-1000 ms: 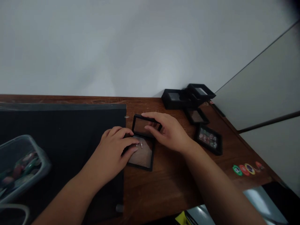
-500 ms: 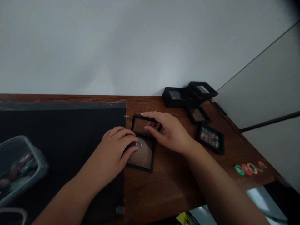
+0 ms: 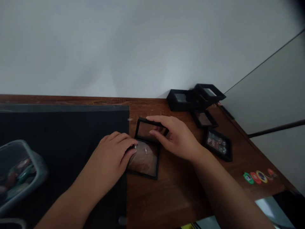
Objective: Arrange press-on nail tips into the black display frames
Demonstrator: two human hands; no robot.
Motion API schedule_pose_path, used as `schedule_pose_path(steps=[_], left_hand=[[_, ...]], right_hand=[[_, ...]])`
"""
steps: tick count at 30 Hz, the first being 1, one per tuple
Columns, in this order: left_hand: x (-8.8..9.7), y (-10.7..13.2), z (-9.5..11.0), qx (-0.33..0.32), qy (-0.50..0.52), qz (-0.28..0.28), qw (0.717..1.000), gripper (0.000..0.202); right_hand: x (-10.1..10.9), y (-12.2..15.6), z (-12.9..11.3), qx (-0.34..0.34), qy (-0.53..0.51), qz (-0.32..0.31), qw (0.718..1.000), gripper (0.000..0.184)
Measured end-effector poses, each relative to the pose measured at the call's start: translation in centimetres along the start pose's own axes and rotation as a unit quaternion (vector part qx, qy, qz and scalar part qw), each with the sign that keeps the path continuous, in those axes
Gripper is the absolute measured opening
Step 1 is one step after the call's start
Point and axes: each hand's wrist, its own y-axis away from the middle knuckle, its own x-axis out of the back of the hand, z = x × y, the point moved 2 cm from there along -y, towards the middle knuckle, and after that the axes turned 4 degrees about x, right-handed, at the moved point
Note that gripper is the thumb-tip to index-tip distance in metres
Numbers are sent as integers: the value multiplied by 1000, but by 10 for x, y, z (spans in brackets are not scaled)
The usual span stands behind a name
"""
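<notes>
A black-framed display case with clear film panes (image 3: pixel 147 165) lies hinged apart on the wooden table, its lower half flat and its upper half tilted up. My right hand (image 3: pixel 173 135) grips the raised half, thumb on the inner side and fingers along the top edge. Over the left side of the flat half is my left hand (image 3: pixel 116 149), thumb and forefinger pinched on a small shiny clear piece (image 3: pixel 135 146). Another small clear piece (image 3: pixel 145 150) rests on the film pane, to the right of those fingertips.
Several black frame cases (image 3: pixel 183 99) are piled against the wall. A filled case (image 3: pixel 217 143) lies nearer. Coloured round tokens (image 3: pixel 261 176) sit at the right. On the black mat (image 3: pixel 71 127) stands a clear plastic tub (image 3: pixel 39 165) of stones.
My left hand has drawn slightly left, away from the small piece on the pane. My right hand still holds the raised half. The whole view has shifted a little.
</notes>
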Motion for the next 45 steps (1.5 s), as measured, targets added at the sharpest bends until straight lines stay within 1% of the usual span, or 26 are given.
schedule_pose_path(steps=[5, 9, 11, 14, 16, 19, 21, 24, 29, 33, 40, 43, 45], left_hand=[[0, 0, 2, 30, 24, -11, 999, 21], [1, 1, 10, 53, 49, 8, 997, 18], [-1, 1, 16, 50, 47, 22, 997, 17], [-8, 2, 27, 13, 30, 27, 999, 18], [-13, 2, 32, 1, 10, 37, 999, 20], [-19, 2, 36, 15, -21, 59, 998, 20], [-22, 1, 37, 24, -21, 60, 998, 20], [-22, 1, 35, 29, -6, 52, 998, 21], [-15, 1, 25, 43, 15, 53, 998, 20], [-11, 0, 18, 53, 42, 33, 997, 20], [-5, -2, 13, 72, 67, 20, 995, 24], [4, -1, 8, 81, 83, 35, 993, 30], [9, 0, 1, 87, 83, 44, 992, 30]], right_hand=[[1, 0, -2, -9, 11, -2, 1000, 36], [2, 0, -4, -4, 17, 5, 1000, 35], [2, 0, -4, -1, 17, 7, 1000, 35], [1, 0, -3, -6, 12, 5, 1000, 37], [1, 0, -3, -9, 6, 3, 1000, 39], [0, 0, -2, -13, -7, 4, 1000, 38], [0, 0, -1, -17, -16, 5, 1000, 38], [-1, 0, 0, -18, -21, 7, 1000, 40], [-1, 0, -1, -12, -13, 8, 1000, 39], [-1, -1, -3, -7, -15, 7, 1000, 40], [-1, 0, -5, 7, -10, 7, 1000, 40], [-1, 0, -5, 8, -13, 7, 1000, 39], [0, 0, -4, 9, -11, 8, 1000, 39]])
